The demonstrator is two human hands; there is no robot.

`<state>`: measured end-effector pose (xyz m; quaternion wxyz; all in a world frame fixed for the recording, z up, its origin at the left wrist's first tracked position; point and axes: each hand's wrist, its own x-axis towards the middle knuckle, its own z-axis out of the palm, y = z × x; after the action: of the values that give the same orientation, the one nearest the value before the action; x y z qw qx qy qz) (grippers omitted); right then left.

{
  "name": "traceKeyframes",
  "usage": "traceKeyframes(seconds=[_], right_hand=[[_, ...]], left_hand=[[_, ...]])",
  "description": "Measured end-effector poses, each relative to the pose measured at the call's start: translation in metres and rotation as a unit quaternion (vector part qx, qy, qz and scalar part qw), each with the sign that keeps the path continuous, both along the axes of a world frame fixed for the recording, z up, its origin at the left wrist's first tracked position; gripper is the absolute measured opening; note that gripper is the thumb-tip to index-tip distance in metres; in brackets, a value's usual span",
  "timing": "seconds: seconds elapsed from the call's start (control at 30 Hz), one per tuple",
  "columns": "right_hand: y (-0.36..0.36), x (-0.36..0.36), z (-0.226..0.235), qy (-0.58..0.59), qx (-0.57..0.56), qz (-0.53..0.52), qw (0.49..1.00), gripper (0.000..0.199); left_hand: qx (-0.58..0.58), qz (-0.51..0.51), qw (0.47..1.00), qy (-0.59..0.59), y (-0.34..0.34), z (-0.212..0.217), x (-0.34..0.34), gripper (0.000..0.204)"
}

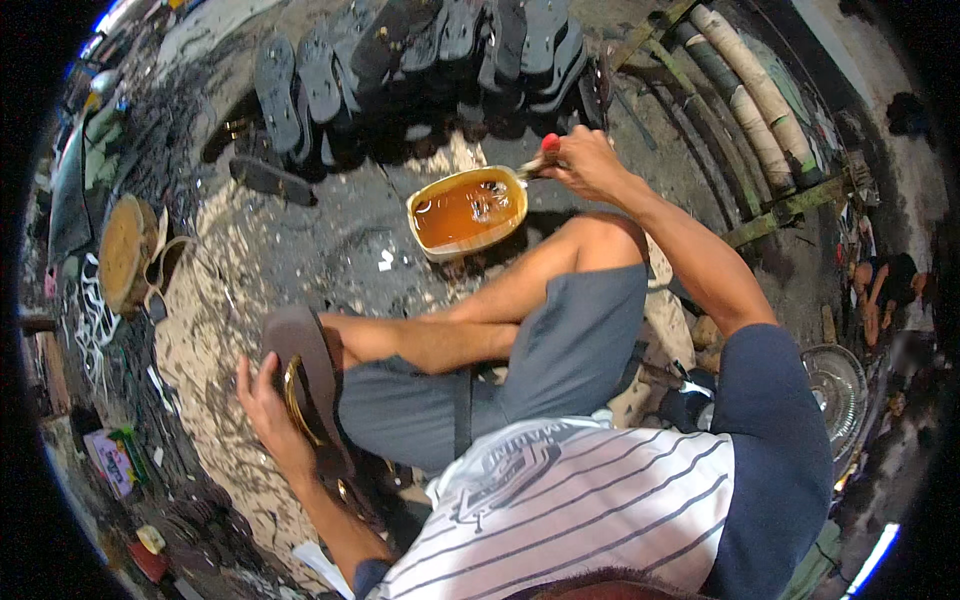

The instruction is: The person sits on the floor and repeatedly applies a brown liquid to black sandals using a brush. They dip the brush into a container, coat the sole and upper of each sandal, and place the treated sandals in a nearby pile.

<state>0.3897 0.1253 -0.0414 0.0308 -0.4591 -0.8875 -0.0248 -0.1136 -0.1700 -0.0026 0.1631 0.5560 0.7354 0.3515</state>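
Right hand (pixel 590 165), far side, right of centre: fingers clamped on a brush-like tool (pixel 541 168) at the right rim of a tub (pixel 468 250) of amber liquid (pixel 450 215). Left hand (pixel 277 415), near left: fingers at left edge of brown sandal (pixel 299 335) with gold strap (pixel 293 395); can't tell if clamped. Dark sandals (pixel 320 80) along far side.

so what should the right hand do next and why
Perhaps wipe the brush-like tool on the tub rim to shed drips: the right hand grips it there, the tub holds amber liquid, and the left hand is at a sandal.
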Motion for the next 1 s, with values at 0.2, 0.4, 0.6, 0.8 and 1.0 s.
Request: traceKeyframes(seconds=[0.2,0.4,0.6,0.8,1.0], right_hand=[[0.015,-0.024,0.104,0.480,-0.024,-0.114,0.870,0.036],[-0.018,-0.073,0.143,0.752,-0.049,-0.068,0.654,0.031],[-0.108,-0.203,0.120,0.736,-0.286,0.003,0.613,0.029],[-0.108,-0.243,0.078,0.617,-0.004,0.167,0.769,0.030],[-0.130,-0.229,0.069,0.654,-0.145,0.144,0.728,0.027]], left_hand=[[-0.030,0.070,0.977,0.199,0.014,0.004,0.071,0.102],[0.047,0.006,0.967,-0.251,0.033,0.035,0.027,0.077],[0.083,-0.175,0.613,-0.766,0.086,0.037,0.092,0.071],[0.142,-0.093,0.604,-0.779,0.090,0.025,0.144,0.065],[0.156,-0.066,0.631,-0.757,0.106,0.026,0.135,0.072]])
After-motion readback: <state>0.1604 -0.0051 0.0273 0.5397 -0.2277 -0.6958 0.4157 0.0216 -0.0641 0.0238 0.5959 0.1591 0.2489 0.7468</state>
